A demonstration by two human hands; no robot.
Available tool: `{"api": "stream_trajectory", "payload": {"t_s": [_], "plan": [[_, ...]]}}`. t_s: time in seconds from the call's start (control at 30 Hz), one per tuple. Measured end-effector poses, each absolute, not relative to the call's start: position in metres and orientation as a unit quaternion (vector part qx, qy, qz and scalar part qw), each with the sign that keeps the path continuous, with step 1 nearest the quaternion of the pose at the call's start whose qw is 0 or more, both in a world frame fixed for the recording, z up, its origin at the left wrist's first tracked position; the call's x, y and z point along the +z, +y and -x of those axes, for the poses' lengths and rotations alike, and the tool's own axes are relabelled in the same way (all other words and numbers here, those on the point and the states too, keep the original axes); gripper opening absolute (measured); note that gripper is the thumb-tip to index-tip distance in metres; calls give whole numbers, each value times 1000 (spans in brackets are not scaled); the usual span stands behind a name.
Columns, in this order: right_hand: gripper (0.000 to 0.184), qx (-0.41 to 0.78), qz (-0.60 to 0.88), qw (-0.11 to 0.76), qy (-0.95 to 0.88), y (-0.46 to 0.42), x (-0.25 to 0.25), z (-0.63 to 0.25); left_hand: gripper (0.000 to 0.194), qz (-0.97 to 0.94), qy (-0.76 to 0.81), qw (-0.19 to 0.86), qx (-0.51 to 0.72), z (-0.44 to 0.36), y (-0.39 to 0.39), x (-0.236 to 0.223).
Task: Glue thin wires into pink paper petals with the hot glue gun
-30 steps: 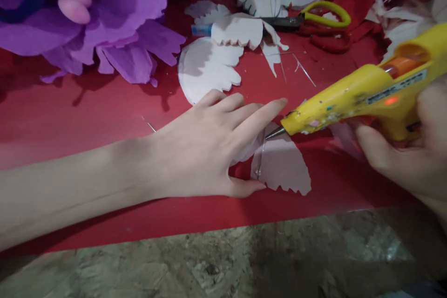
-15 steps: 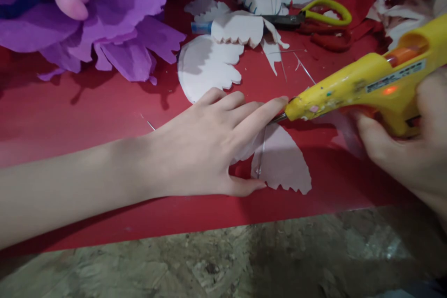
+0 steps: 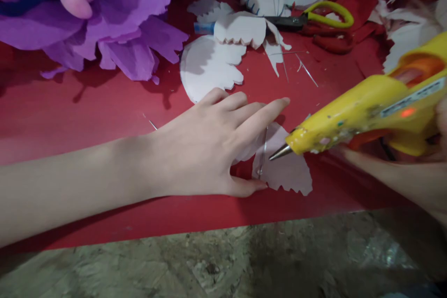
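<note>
My left hand (image 3: 216, 144) lies palm down with fingers spread, thumb and index finger touching the edges of a pale pink paper petal (image 3: 288, 167). A thin wire with a line of clear glue (image 3: 262, 153) runs across the petal near its left edge. Part of another pale piece shows under my palm. My right hand (image 3: 394, 177) is wrapped round a yellow hot glue gun (image 3: 352, 111), whose orange light glows. Its metal nozzle points down-left over the petal, just right of the glue line; whether the tip touches the paper I cannot tell.
White scalloped paper petals (image 3: 209, 67) lie beyond my left hand on the red table cover (image 3: 104, 116). Scissors with yellow and red handles (image 3: 330, 14) rest among the scraps. Loose thin wires (image 3: 307, 71) lie nearby. A big purple paper flower (image 3: 122, 14) fills the upper left.
The glue gun's nozzle first moved up along the wire, partly behind my index finger, then came back down and off to the right. My left hand has stayed in place.
</note>
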State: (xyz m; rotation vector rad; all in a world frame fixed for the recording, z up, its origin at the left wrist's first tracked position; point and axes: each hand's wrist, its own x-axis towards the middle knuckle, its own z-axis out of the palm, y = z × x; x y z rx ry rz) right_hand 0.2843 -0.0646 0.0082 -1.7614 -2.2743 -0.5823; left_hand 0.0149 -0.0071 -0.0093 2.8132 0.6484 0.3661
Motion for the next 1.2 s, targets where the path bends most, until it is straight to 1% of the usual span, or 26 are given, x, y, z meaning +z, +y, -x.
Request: {"api": "stream_trajectory", "payload": {"t_s": [0.1, 0.2, 0.3, 0.5, 0.67, 0.87, 1.0, 1.2], "plan": [[47, -216, 532, 119, -811, -64, 13, -272, 81, -960, 219, 116, 129, -15, -7, -10], [39, -245, 486, 86, -834, -65, 13, -270, 83, -960, 220, 116, 130, -15, -7, -10], [37, -269, 447, 74, -850, -64, 10, -275, 83, -960, 219, 115, 131, -15, -7, -10], [46, -257, 512, 74, -816, -63, 9, -279, 85, -958, 221, 120, 139, -15, -7, -10], [41, -273, 460, 83, -840, -66, 10, -279, 81, -958, 219, 122, 139, -15, -7, -11], [52, -250, 533, 71, -805, -61, 10, -277, 79, -960, 214, 110, 145, -15, -7, -12], [52, -223, 544, 71, -806, -60, 12, -269, 78, -960, 212, 108, 149, -15, -7, -12], [51, -247, 588, 69, -767, -61, 14, -268, 80, -961, 212, 105, 143, -15, -7, -12]]}}
